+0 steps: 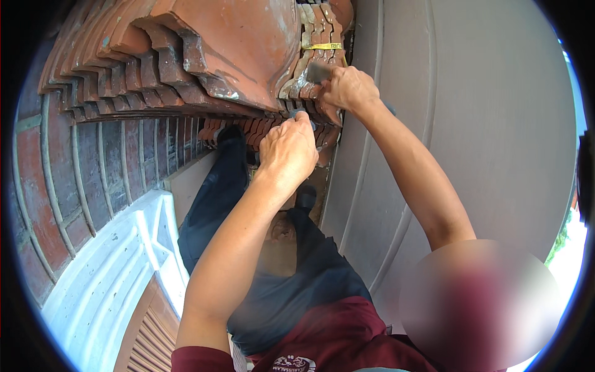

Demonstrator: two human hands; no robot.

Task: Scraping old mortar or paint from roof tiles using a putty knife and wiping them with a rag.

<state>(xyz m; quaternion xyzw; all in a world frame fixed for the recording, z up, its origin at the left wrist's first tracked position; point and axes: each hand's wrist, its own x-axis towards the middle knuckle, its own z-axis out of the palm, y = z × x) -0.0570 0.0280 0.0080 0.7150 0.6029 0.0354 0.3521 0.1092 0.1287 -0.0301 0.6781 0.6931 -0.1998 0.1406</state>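
Stacked orange-brown clay roof tiles fill the top of the view, their wavy edges lined up. My right hand is closed around a tool with a flat grey end, which lies against a narrower row of tiles. A bit of blue shows behind that wrist, perhaps the tool's handle. My left hand is pinched at the lower edge of the tiles. A small bluish-grey piece shows at its fingertips; its kind is hidden.
A yellow printed tape crosses the narrow row. More tiles stand lower, near my feet. A brick wall and white moulding run along the left, and a grey panel rises close on the right.
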